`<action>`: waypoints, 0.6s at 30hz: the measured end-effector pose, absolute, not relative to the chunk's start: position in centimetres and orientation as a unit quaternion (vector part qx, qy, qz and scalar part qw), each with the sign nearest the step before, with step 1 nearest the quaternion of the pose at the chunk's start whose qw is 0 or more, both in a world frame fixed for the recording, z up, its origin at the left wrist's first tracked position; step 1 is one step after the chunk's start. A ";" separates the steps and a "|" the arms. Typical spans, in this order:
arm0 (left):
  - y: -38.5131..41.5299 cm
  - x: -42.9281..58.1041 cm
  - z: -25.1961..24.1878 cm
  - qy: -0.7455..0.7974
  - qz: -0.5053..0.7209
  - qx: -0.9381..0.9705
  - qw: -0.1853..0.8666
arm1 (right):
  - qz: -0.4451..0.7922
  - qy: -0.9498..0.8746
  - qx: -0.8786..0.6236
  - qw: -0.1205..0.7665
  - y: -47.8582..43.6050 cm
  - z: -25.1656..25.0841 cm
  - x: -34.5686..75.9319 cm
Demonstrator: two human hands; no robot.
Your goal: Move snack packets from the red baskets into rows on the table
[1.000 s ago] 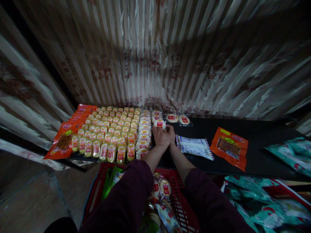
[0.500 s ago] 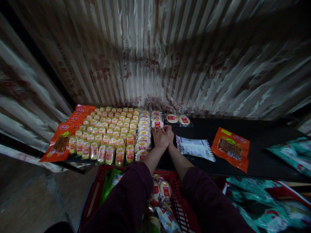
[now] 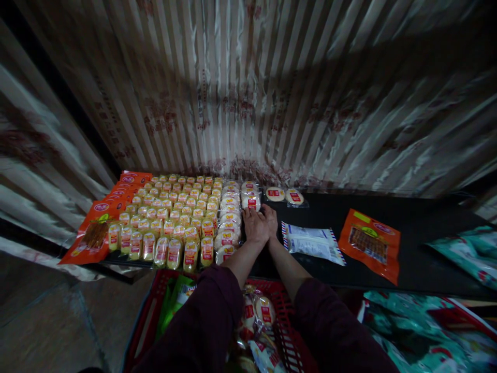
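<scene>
My left hand (image 3: 255,227) is at the near end of a short row of round white cakes in clear wrap, its fingers pressed together on the front wrapped cake (image 3: 251,203), which has a red label. Against it, my right hand (image 3: 271,221) is curled by the same cake's right near edge, fingertips partly hidden. Directly left runs a longer row of wrapped round cakes (image 3: 229,217) standing on edge. Farther left are many small yellow wrapped cakes (image 3: 169,228) in tight rows. Two flat wrapped cakes (image 3: 275,194) lie behind my right hand.
The black shelf (image 3: 310,280) carries a white-and-blue packet (image 3: 312,242), an orange snack bag (image 3: 368,243), and more orange bags (image 3: 91,233) at the left end. Below is a red basket (image 3: 285,311) of wrapped goods. Teal bags (image 3: 466,254) lie right. A striped curtain (image 3: 233,103) hangs behind.
My hands stay at the front wrapped cake with almost no movement. The whole view has shifted very slightly; the items on the shelf keep their places.
</scene>
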State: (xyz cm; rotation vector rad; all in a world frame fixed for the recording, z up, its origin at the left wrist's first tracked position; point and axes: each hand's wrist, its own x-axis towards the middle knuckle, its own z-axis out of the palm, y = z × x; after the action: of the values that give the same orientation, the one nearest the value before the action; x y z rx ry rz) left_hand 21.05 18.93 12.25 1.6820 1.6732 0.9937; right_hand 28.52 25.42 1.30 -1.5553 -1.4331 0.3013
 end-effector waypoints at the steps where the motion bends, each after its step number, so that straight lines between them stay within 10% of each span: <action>1: 18.8 21.1 12.3 0.625 0.376 0.625 0.279 | 0.113 -0.587 -0.635 0.489 25.3 1.2 28.5; 18: 10.3 20.5 11.7 0.596 0.436 0.589 0.330 | 0.103 -0.639 -0.570 0.506 14.0 4.1 26.9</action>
State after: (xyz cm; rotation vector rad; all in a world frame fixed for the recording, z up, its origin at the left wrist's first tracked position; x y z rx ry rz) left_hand 20.54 10.32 11.74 1.5396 1.5581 1.1404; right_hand 26.92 14.04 4.12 -1.3760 -1.5401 0.2490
